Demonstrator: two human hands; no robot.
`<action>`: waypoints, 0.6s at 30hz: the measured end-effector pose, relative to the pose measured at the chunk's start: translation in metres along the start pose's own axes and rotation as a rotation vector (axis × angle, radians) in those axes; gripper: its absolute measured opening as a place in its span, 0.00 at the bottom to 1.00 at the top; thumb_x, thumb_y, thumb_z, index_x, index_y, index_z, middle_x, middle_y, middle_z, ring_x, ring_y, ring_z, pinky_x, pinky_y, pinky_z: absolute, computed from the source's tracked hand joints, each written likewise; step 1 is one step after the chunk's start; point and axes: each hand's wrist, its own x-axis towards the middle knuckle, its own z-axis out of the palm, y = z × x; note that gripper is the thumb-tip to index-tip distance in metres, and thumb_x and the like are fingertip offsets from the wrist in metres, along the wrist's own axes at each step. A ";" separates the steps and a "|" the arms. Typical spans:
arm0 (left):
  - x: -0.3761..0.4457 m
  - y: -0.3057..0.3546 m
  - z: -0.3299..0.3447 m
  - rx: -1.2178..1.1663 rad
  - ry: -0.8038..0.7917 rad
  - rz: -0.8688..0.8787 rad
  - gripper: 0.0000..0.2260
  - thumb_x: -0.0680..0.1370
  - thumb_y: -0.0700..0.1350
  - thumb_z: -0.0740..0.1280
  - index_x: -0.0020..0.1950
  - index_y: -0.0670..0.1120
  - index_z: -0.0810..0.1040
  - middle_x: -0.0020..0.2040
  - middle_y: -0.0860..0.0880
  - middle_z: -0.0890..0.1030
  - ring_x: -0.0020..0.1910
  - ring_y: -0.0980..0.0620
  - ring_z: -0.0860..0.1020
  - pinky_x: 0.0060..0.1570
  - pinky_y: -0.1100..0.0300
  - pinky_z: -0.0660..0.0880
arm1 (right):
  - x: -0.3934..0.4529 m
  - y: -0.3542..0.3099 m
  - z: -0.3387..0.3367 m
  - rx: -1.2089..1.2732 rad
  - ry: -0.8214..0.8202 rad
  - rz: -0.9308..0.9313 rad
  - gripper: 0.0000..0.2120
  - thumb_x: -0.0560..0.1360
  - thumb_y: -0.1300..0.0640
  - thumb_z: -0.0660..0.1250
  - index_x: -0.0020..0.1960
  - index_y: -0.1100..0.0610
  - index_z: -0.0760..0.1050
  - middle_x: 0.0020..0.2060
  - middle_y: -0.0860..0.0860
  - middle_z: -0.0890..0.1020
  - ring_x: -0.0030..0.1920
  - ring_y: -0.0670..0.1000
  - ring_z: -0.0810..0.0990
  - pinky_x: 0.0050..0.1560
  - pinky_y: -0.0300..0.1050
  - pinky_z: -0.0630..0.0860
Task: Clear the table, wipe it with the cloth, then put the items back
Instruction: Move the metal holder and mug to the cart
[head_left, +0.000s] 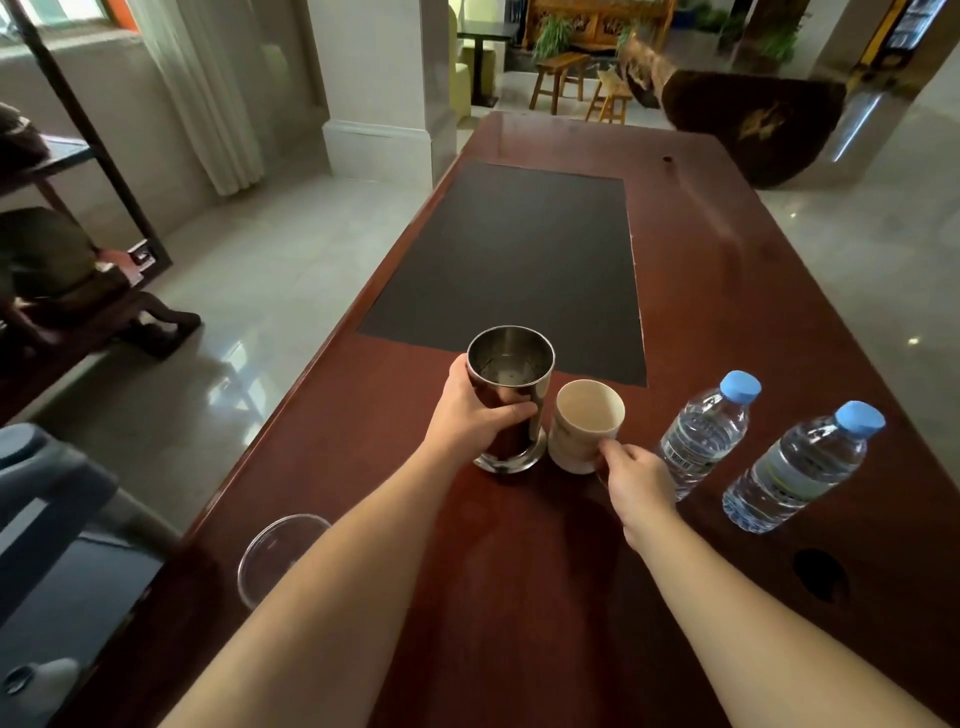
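Reddish-brown wooden table (727, 291) carries everything: left hand (467, 415) wraps the tall shiny steel canister (511, 384); right hand (636, 480) pinches the cream paper cup (584, 423) just beside it, two clear blue-capped water bottles (753, 447) further right

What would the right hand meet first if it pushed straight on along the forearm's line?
The right hand already pinches the paper cup, so the cup comes first. Beyond it stands the steel canister in the left hand; their gap looks slim, though depth is unclear.
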 end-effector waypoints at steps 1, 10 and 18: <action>-0.002 0.005 -0.007 -0.002 0.011 0.005 0.37 0.59 0.52 0.82 0.61 0.60 0.64 0.63 0.53 0.74 0.62 0.56 0.74 0.63 0.52 0.72 | -0.003 -0.005 0.000 -0.012 -0.009 -0.013 0.18 0.76 0.46 0.64 0.35 0.59 0.76 0.29 0.52 0.77 0.31 0.51 0.73 0.30 0.46 0.65; -0.045 0.019 -0.115 0.009 0.209 -0.064 0.42 0.55 0.54 0.81 0.65 0.53 0.67 0.59 0.54 0.77 0.58 0.59 0.76 0.57 0.61 0.74 | -0.030 -0.061 0.032 -0.051 -0.192 -0.166 0.19 0.73 0.47 0.64 0.39 0.65 0.76 0.33 0.57 0.76 0.35 0.53 0.70 0.33 0.48 0.63; -0.107 0.009 -0.210 0.053 0.460 -0.108 0.35 0.62 0.43 0.82 0.62 0.52 0.66 0.52 0.60 0.76 0.46 0.75 0.75 0.44 0.78 0.70 | -0.059 -0.089 0.106 -0.029 -0.468 -0.216 0.14 0.66 0.46 0.63 0.35 0.58 0.77 0.34 0.55 0.78 0.37 0.54 0.74 0.40 0.50 0.70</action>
